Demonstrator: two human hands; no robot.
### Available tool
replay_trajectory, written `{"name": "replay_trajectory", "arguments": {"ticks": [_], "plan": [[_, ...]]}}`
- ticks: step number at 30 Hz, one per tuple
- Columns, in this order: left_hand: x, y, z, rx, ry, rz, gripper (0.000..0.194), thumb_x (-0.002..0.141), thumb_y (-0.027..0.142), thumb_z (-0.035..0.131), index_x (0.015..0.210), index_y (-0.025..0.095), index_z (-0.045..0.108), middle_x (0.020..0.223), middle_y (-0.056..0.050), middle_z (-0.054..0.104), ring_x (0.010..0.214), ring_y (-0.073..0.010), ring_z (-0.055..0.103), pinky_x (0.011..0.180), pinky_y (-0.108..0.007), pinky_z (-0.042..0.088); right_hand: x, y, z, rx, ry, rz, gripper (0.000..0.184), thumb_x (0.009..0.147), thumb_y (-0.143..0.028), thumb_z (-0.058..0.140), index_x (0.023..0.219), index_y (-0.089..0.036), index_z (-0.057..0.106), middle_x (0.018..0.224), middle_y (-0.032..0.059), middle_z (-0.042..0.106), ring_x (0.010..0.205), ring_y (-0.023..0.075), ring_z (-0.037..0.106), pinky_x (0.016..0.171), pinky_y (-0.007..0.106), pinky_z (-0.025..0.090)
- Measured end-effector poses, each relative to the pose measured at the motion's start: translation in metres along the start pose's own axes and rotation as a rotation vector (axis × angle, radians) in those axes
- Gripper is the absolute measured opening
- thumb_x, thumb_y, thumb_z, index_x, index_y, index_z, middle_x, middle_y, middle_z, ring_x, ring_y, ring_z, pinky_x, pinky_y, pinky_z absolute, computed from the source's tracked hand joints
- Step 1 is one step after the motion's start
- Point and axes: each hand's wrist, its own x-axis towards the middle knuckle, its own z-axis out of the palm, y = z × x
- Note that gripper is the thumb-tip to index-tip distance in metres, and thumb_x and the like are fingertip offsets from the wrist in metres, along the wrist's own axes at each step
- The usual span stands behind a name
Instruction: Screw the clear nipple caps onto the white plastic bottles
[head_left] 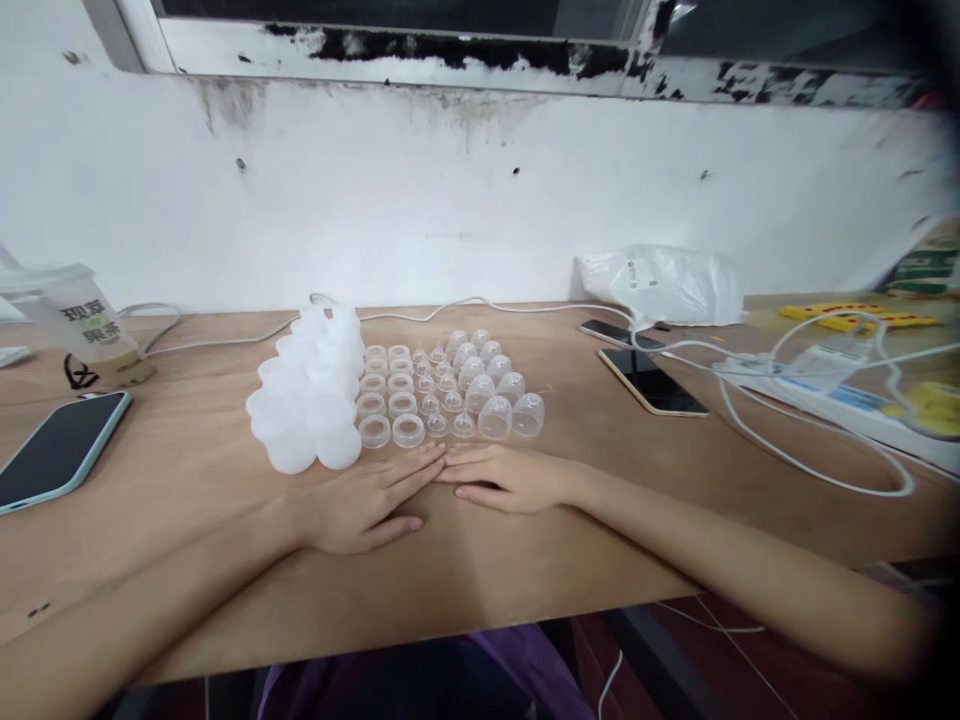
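Note:
My left hand (pixel 360 505) lies flat on the wooden table, fingers stretched out and holding nothing. My right hand (pixel 510 475) rests flat as well, its fingertips meeting those of the left. Just beyond them, parts of baby bottles stand in rows. On the left are frosted white bottles (pixel 292 400), bunched together. Beside these come two columns of clear collar rings (pixel 370 404), then small clear silicone nipples (pixel 436 425). Clear dome caps (pixel 496 417) form the two columns on the right. Neither hand touches any of these parts.
A drink cup (pixel 94 325) and a phone (pixel 64 450) are at the left. To the right lie another phone (pixel 652 382), a white plastic bag (pixel 664 285) and a power strip (pixel 847 390) with loose cables. A white cable (pixel 420 318) runs along the back.

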Motion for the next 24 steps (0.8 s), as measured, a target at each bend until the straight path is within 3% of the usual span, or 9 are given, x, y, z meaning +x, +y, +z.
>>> {"name": "replay_trajectory", "arguments": {"ticks": [5, 13, 24], "plan": [[-0.0004, -0.0041, 0.0018, 0.035, -0.009, -0.079, 0.065, 0.084, 0.039, 0.033, 0.133, 0.018, -0.002, 0.141, -0.008, 0.001, 0.128, -0.0206, 0.008, 0.104, -0.038, 0.019, 0.0086, 0.0032, 0.0050, 0.142, 0.030, 0.031, 0.038, 0.085, -0.018, 0.036, 0.123, -0.016, 0.040, 0.122, 0.0068, 0.047, 0.114, 0.0122, 0.039, 0.099, 0.031, 0.030], [0.0014, -0.0077, 0.0015, 0.026, -0.004, -0.074, 0.064, 0.084, 0.040, 0.033, 0.134, 0.019, -0.001, 0.141, -0.007, 0.002, 0.128, -0.0204, 0.007, 0.105, -0.038, 0.017, 0.0076, 0.0053, 0.0043, 0.175, 0.031, 0.045, 0.038, 0.085, -0.019, 0.036, 0.122, -0.018, 0.041, 0.124, 0.0059, 0.044, 0.119, 0.0126, 0.033, 0.101, 0.032, 0.027], [0.0007, -0.0063, 0.0019, 0.102, 0.021, -0.086, 0.063, 0.084, 0.038, 0.032, 0.134, 0.015, 0.001, 0.140, -0.012, 0.007, 0.127, -0.0221, 0.013, 0.103, -0.038, 0.023, 0.0084, 0.0008, 0.0080, -0.028, 0.089, 0.077, 0.034, 0.085, -0.021, 0.034, 0.116, -0.015, 0.047, 0.114, 0.0076, 0.052, 0.114, 0.0140, 0.039, 0.099, 0.033, 0.031]]}}
